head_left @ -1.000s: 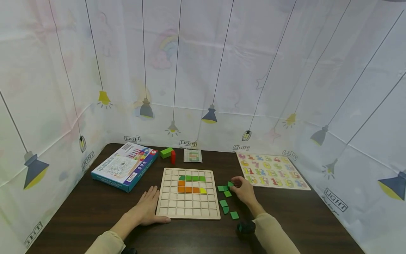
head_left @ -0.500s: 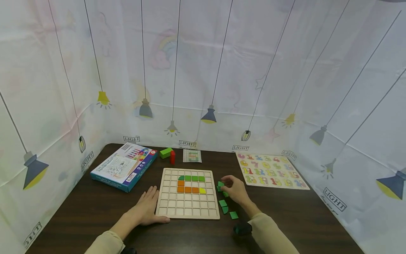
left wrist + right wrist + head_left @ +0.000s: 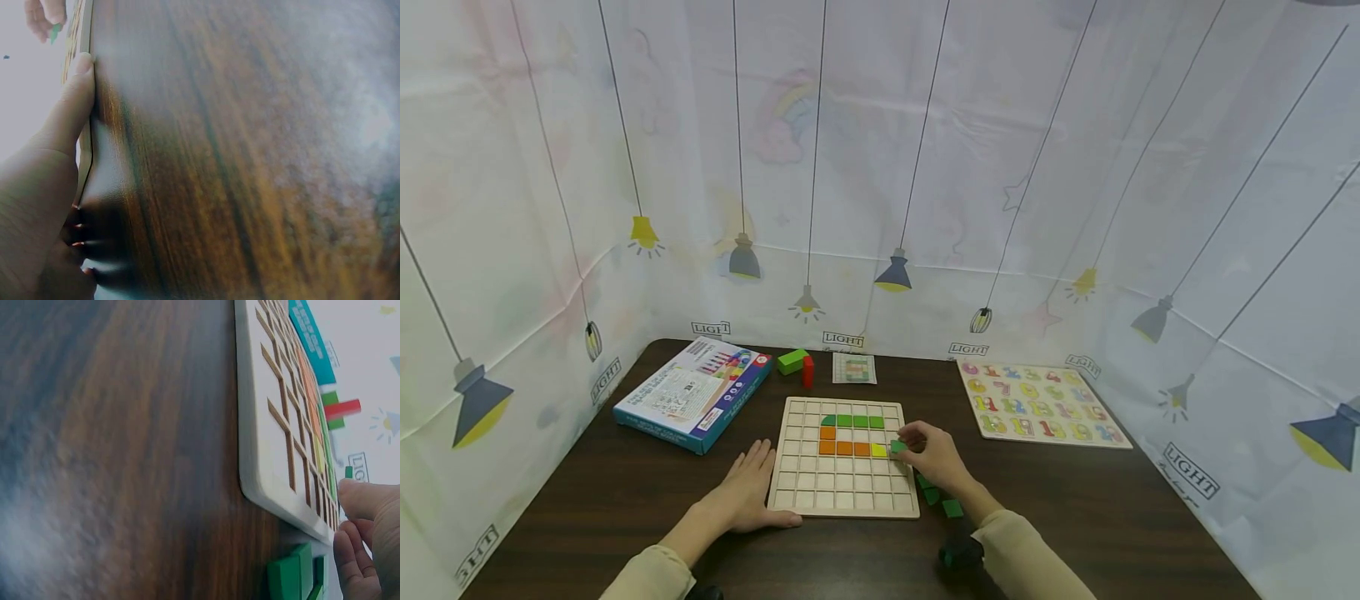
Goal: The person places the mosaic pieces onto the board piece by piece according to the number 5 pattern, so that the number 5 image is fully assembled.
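A wooden grid board [image 3: 835, 502] lies flat on the dark table. In it sit a row of green tiles [image 3: 861, 422], several orange tiles [image 3: 845, 448] and a yellow tile [image 3: 878, 450]. My left hand [image 3: 741, 487] rests along the board's left side, fingers straight; in the left wrist view its thumb [image 3: 74, 103] touches the board's edge. Over the board's right part, my right hand [image 3: 936, 460] pinches a green tile [image 3: 897, 447] beside the yellow one. Whether that tile touches the board I cannot tell. Loose green tiles [image 3: 952, 508] lie right of the board, partly hidden by the right hand.
A blue-edged box [image 3: 700, 392] lies at the back left. Near it stand a green block [image 3: 792, 361] and a red block [image 3: 808, 372]. A small pattern card [image 3: 853, 368] lies behind the grid board, and a number board [image 3: 1037, 404] at the back right.
My right hand has moved left from the loose green tiles to over the board's right side, carrying a green tile. The left hand has stayed in place.
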A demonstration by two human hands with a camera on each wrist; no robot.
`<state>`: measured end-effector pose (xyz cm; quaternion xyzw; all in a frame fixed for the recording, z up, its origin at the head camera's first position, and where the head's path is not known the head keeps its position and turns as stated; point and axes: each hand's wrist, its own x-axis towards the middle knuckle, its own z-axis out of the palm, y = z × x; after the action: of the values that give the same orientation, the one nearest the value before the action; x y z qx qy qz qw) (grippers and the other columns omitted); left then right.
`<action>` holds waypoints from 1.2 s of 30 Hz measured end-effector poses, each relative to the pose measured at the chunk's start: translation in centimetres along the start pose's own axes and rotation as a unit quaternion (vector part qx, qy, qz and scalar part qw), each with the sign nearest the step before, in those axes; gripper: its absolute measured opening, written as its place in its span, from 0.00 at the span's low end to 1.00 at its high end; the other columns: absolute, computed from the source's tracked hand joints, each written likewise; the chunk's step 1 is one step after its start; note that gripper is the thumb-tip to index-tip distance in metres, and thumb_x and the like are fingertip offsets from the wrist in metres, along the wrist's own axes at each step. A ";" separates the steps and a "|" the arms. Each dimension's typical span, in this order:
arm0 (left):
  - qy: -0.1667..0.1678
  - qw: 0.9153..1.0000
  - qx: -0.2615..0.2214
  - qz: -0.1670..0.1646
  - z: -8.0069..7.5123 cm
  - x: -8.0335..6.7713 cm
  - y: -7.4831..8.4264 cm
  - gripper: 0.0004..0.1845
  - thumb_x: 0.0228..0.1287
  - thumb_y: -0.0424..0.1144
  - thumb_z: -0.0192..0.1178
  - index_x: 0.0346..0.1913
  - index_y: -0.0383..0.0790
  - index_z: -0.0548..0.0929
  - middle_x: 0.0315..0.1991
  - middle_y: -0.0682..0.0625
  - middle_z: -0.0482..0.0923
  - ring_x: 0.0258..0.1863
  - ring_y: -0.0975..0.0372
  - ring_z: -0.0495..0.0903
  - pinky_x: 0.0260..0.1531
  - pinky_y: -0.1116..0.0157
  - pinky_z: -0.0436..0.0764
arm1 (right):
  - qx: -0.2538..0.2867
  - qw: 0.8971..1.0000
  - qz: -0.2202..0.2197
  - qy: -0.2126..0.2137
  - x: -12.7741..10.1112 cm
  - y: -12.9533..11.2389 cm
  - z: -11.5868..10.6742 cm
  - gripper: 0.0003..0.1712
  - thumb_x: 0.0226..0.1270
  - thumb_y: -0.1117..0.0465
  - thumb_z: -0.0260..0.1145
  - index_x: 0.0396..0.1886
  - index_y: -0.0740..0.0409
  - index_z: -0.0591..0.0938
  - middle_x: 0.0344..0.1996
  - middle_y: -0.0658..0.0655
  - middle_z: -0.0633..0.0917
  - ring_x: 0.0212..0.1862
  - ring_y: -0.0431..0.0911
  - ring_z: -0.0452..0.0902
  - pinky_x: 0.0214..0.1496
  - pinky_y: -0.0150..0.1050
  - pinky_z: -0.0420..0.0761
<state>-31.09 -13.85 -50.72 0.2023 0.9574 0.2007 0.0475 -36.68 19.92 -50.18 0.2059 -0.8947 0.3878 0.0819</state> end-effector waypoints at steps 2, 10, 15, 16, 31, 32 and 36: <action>-0.001 1.000 -0.001 -0.001 0.0 0.0 0.0 0.65 0.44 0.75 0.59 0.70 0.23 0.53 0.70 0.29 0.46 0.71 0.41 0.44 0.65 0.43 0.49 | 0.009 1.000 -0.006 -0.008 -0.1 -0.2 0.1 0.17 0.59 0.67 0.69 0.48 0.63 0.79 0.40 0.56 0.82 0.41 0.49 0.79 0.42 0.37 0.79; -0.005 1.000 0.001 -0.002 -0.2 0.0 0.0 0.65 0.44 0.75 0.59 0.70 0.23 0.54 0.71 0.29 0.46 0.71 0.41 0.44 0.65 0.43 0.49 | 0.022 0.999 -0.003 -0.035 -0.5 -1.2 0.8 0.16 0.58 0.66 0.69 0.47 0.61 0.79 0.41 0.56 0.82 0.40 0.48 0.79 0.41 0.37 0.79; -0.006 1.000 0.000 -0.003 -0.3 -0.1 0.1 0.65 0.44 0.75 0.59 0.69 0.23 0.54 0.70 0.29 0.47 0.70 0.40 0.44 0.65 0.43 0.49 | 0.018 0.999 0.000 -0.044 -0.5 -1.5 1.2 0.17 0.57 0.65 0.71 0.46 0.60 0.80 0.41 0.55 0.83 0.40 0.46 0.80 0.41 0.36 0.79; -0.006 1.000 0.000 -0.003 -0.3 -0.1 0.1 0.65 0.44 0.75 0.59 0.69 0.23 0.54 0.70 0.29 0.47 0.70 0.41 0.44 0.65 0.43 0.49 | 0.018 0.999 -0.001 -0.045 -0.5 -1.5 1.3 0.17 0.57 0.65 0.71 0.46 0.60 0.80 0.41 0.54 0.83 0.40 0.46 0.80 0.42 0.36 0.79; -0.007 1.000 0.001 -0.003 -0.2 0.0 0.1 0.65 0.44 0.75 0.59 0.70 0.23 0.54 0.71 0.29 0.46 0.71 0.41 0.44 0.65 0.43 0.49 | -0.004 0.999 -0.023 -0.045 -0.5 -1.5 1.7 0.16 0.55 0.66 0.70 0.45 0.59 0.80 0.40 0.53 0.83 0.42 0.46 0.79 0.44 0.40 0.80; -0.007 1.000 0.001 -0.003 -0.1 0.0 0.0 0.65 0.44 0.75 0.59 0.70 0.23 0.54 0.71 0.29 0.46 0.71 0.41 0.44 0.65 0.43 0.49 | -0.005 0.999 -0.024 -0.044 -0.5 -1.5 1.7 0.16 0.55 0.66 0.70 0.45 0.59 0.80 0.39 0.53 0.83 0.42 0.46 0.79 0.44 0.40 0.80; -0.007 1.000 0.001 -0.005 0.0 0.2 -0.1 0.65 0.44 0.75 0.59 0.70 0.24 0.54 0.71 0.30 0.46 0.71 0.41 0.44 0.65 0.44 0.48 | -0.009 0.998 -0.033 -0.043 -0.5 -1.4 1.8 0.15 0.56 0.66 0.70 0.45 0.59 0.80 0.39 0.53 0.83 0.42 0.46 0.79 0.44 0.40 0.80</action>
<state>-31.28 -13.91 -50.75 0.1993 0.9582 0.1978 0.0544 -35.57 17.92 -50.65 0.2507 -0.8937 0.3676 0.0576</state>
